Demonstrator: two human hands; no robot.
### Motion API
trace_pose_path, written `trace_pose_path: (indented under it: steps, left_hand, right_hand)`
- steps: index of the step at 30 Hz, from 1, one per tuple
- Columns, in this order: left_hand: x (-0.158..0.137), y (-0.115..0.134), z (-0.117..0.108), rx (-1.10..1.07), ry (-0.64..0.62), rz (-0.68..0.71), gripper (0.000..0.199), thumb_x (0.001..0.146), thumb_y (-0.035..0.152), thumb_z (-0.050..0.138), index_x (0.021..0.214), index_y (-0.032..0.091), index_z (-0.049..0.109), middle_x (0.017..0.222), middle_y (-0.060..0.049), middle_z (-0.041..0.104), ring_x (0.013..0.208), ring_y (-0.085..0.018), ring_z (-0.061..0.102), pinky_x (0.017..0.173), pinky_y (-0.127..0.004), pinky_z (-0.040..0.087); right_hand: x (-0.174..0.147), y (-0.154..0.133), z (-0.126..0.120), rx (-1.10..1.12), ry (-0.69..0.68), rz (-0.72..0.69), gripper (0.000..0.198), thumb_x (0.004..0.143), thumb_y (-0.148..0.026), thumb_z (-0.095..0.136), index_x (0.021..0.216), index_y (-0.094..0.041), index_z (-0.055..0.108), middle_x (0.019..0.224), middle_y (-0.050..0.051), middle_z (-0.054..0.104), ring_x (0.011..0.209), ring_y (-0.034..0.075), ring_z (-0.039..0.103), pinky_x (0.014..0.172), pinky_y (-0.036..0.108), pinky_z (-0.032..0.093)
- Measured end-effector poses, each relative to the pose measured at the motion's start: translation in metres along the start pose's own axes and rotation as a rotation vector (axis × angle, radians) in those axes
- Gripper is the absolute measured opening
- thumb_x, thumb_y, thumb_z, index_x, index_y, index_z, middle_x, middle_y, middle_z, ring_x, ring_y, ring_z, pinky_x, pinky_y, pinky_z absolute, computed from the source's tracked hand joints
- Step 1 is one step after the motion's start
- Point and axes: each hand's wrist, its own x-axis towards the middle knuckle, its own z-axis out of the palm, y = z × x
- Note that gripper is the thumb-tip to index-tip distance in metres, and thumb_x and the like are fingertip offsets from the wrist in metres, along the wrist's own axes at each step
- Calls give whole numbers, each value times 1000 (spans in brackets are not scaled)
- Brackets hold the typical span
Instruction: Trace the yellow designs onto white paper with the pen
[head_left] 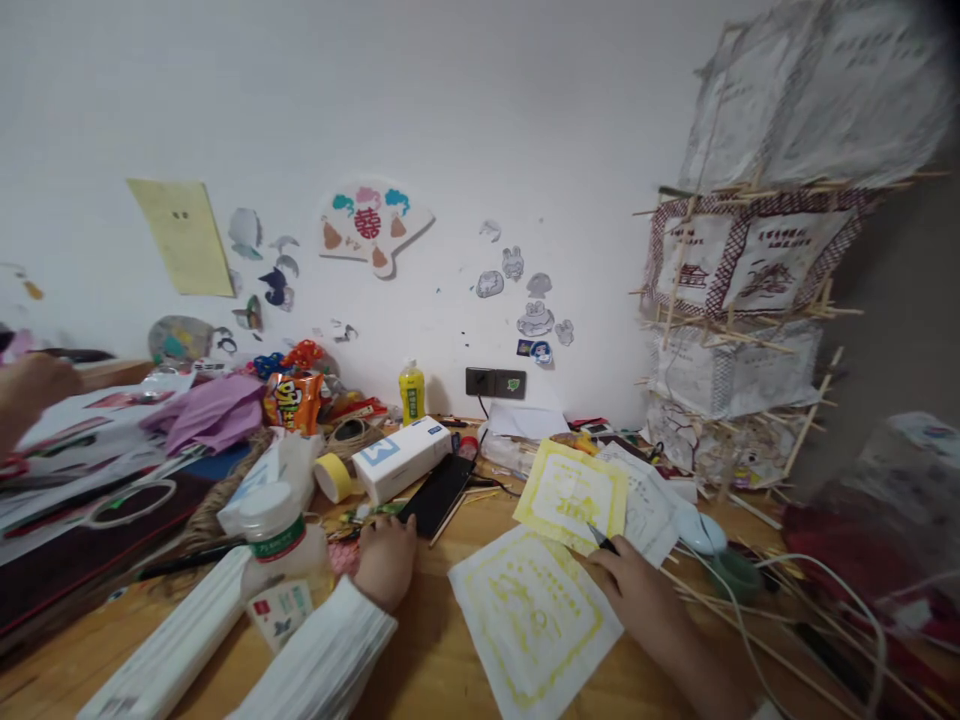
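White wall (450, 120) behind, cluttered tabletop (420, 640) below. R hand (637, 590), approx 4 o'clock, has its grip closed on a dark tool (604, 541) (pen or blade, can't tell), tip over the yellow sheet (559, 485), also at 4. Pale sheet (532, 610) is at 5. L hand (386, 560) is at 7, next to the phone (442, 495); can't tell if its grip has anything. L hand isn't pinning either sheet, so a tool drag could shift or tear thin paper; jar (274, 560) at 8 might tip if L sleeve (322, 655) bumps it.
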Motion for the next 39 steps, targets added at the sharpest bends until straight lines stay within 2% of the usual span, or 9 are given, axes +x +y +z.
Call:
trace_pose_path:
  steps: [9,12,16,20,23,29,33,39]
  left_hand:
    - [23,1,3,-14,49,-91,24,95,31,60,111,14,61,109,-8,63,99,-23,63,87,-44,53]
    - [28,5,7,-62,82,-105,29,95,33,59,117,14,59,114,-9,62,101,-23,62,87,-44,53]
    - [45,12,12,-150,132,-78,35,95,36,59,124,16,56,124,-11,58,109,-26,59,92,-47,50]
    - [70,22,16,-205,152,-28,35,95,38,59,123,16,57,125,-10,57,111,-26,58,94,-49,49]
    - [82,29,18,-215,164,-52,38,94,41,59,123,16,56,124,-11,58,109,-26,59,92,-48,50]
    - [85,38,14,-198,171,-123,31,96,39,58,114,14,60,114,-9,61,102,-24,61,86,-44,53]
    - [86,47,12,-196,159,-103,34,94,42,59,115,15,60,116,-10,60,104,-25,60,87,-45,52]
    - [89,58,12,-215,167,-204,33,94,40,60,115,14,60,116,-10,60,104,-25,60,86,-44,52]
  right_hand:
    - [-2,-5,-2,-32,-13,21,37,94,-14,43,113,-25,72,112,10,63,104,22,63,84,26,46]
    - [-2,-4,-2,6,11,15,36,94,-15,44,112,-27,72,109,8,64,102,20,63,83,25,46]
    - [-2,-3,-1,39,25,15,36,92,-15,46,112,-28,73,108,7,64,101,20,64,83,25,46]
    - [-2,-3,0,24,0,18,38,92,-13,44,117,-26,71,112,10,63,102,23,64,84,28,47]
    - [-1,-3,1,8,-15,4,38,93,-13,42,116,-24,70,113,11,63,106,23,63,88,30,46]
    - [0,-6,0,-10,-3,19,41,90,-9,44,117,-25,71,111,11,64,105,24,64,87,29,48]
    - [-2,-8,-3,-17,-16,34,42,89,-7,45,118,-25,71,113,11,64,108,23,63,89,28,47]
    - [-1,-6,-2,-11,-22,30,42,91,-9,45,119,-27,69,112,10,63,106,22,63,87,27,46]
